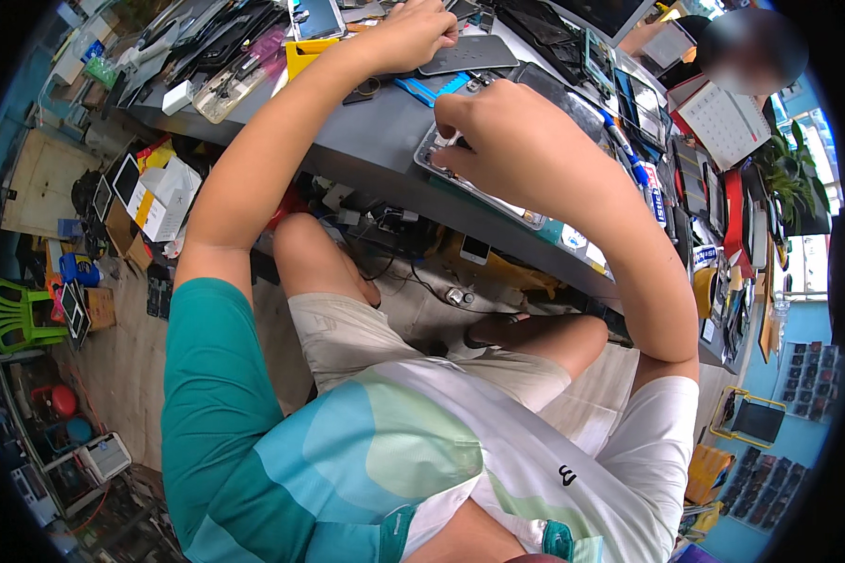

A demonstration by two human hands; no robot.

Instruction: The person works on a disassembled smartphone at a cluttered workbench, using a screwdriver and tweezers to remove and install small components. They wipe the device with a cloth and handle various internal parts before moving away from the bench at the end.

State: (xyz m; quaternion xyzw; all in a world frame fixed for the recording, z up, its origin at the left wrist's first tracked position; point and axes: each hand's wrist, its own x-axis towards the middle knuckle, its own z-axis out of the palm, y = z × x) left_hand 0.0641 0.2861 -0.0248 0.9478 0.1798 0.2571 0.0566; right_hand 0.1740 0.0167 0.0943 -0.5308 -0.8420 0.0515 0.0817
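My left hand (pixel 413 38) is at the far side of the desk, its fingers curled together beside a dark grey flat panel (pixel 474 56). Whatever it may hold is hidden. My right hand (pixel 498 127) bends over the near edge of the desk, thumb and fingers closed in toward an opened tablet housing (pixel 498 202) with a pale rim. Anything between those fingertips is too small to make out. Between both hands lies a bright blue plastic tool (pixel 418 91). A dark ring-shaped thing (pixel 362 91) sits under my left forearm.
Phones, tablets and loose parts crowd the grey desk (pixel 376 141). A yellow holder (pixel 307 56) stands beyond my left forearm. Blue pens (pixel 629 155) lie right of my right arm, near a desk calendar (pixel 723 122). Another person (pixel 662 47) sits across the desk. Cables run below.
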